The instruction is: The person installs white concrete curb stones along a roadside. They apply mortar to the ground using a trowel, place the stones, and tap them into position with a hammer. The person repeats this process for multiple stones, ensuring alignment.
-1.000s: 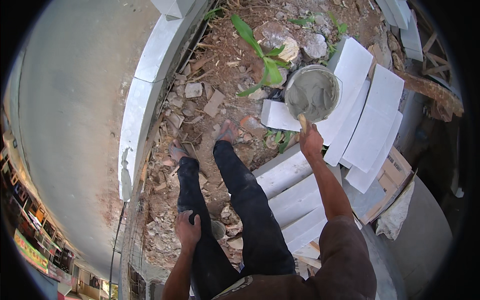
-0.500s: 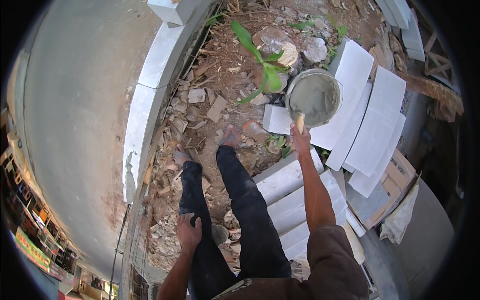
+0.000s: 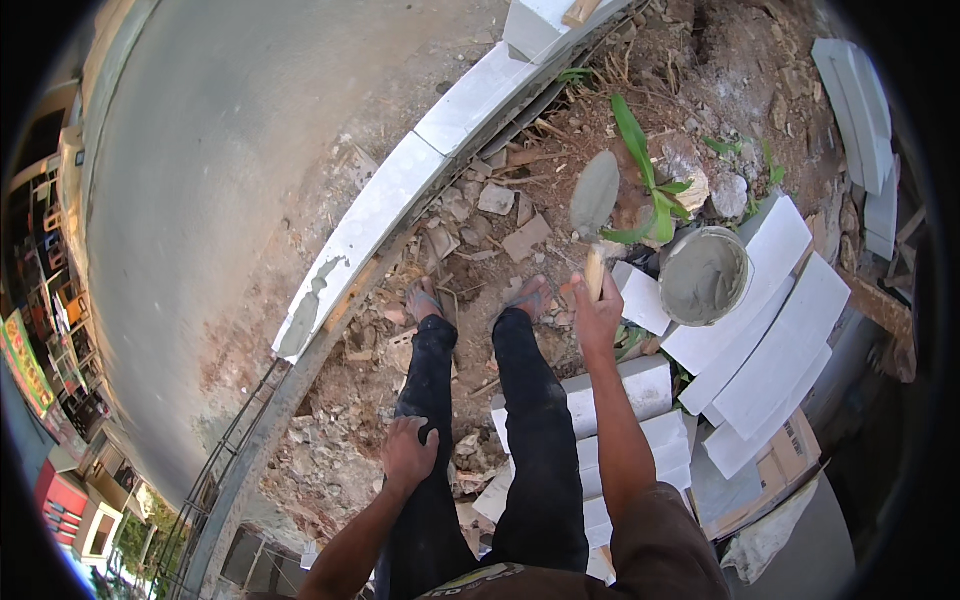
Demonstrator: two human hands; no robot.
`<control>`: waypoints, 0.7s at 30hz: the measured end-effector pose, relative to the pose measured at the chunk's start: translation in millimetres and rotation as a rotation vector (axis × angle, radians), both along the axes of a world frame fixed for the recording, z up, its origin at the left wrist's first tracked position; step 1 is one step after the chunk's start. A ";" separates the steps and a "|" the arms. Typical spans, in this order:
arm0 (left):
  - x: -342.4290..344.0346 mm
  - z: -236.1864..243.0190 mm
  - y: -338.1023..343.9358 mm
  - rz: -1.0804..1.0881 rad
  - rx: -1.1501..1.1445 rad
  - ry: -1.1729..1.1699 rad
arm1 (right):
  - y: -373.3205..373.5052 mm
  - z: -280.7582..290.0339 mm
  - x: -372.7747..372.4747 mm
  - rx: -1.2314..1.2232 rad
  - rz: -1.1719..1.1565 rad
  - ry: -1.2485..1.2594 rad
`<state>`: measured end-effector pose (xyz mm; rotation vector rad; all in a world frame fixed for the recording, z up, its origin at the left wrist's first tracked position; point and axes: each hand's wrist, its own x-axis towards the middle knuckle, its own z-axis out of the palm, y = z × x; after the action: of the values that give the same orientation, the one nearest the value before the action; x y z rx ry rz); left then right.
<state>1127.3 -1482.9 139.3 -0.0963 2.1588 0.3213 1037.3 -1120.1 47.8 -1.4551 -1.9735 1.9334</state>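
My right hand [image 3: 598, 318] is wrapped round the wooden handle of a trowel [image 3: 595, 195], whose blade carries a load of grey wet mortar. The trowel is held over the rubble, left of a bucket [image 3: 704, 276] with more grey mortar inside. My left hand [image 3: 410, 455] rests on my left thigh, fingers loosely spread and holding nothing. Along the left runs a low row of white blocks [image 3: 385, 208]. A smear of mortar [image 3: 308, 310] lies on top of its near end.
White blocks [image 3: 765, 350] lean and lie in stacks at the right, beside a cardboard box [image 3: 770, 460]. Broken stones and rubble [image 3: 497, 200] cover the ground around my feet. A green plant [image 3: 660, 205] grows near the bucket. Thin steel rods [image 3: 215, 480] run at the lower left.
My right hand has lifted the trowel out of the bucket and moved left, its blade now loaded with mortar. My view has turned toward the block row. The left hand stays on my thigh.
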 end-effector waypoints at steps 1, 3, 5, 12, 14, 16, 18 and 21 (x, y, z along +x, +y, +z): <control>-0.1 0.1 -1.7 -0.001 0.006 0.006 | -8.9 -20.8 -23.4 -0.025 0.024 0.034; 3.6 0.4 -6.5 0.017 0.010 0.017 | -29.4 -42.6 -85.7 -0.068 0.044 -0.003; 7.6 -2.9 -8.7 0.046 0.028 0.024 | -35.3 -83.8 -138.2 -0.111 0.062 0.100; 20.1 -8.3 -19.1 0.137 0.054 0.022 | -58.3 -154.8 -269.6 -0.480 -0.185 0.345; 21.8 -7.8 -20.2 0.153 0.048 0.028 | -66.9 -161.2 -280.3 -0.593 -0.265 0.361; 26.5 -8.1 -23.3 0.155 0.034 0.027 | -79.2 -163.6 -278.7 -0.690 -0.340 0.358; 25.1 -7.4 -24.5 0.163 0.023 0.025 | -100.9 -166.5 -269.5 -0.777 -0.406 0.341; 21.0 -5.9 -26.6 0.173 0.028 0.012 | -122.9 -169.3 -248.9 -0.784 -0.391 0.358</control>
<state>1148.3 -1509.6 133.4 -0.2667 2.1619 0.4522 788.4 -1243.0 -121.5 -1.3055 -0.7255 2.6314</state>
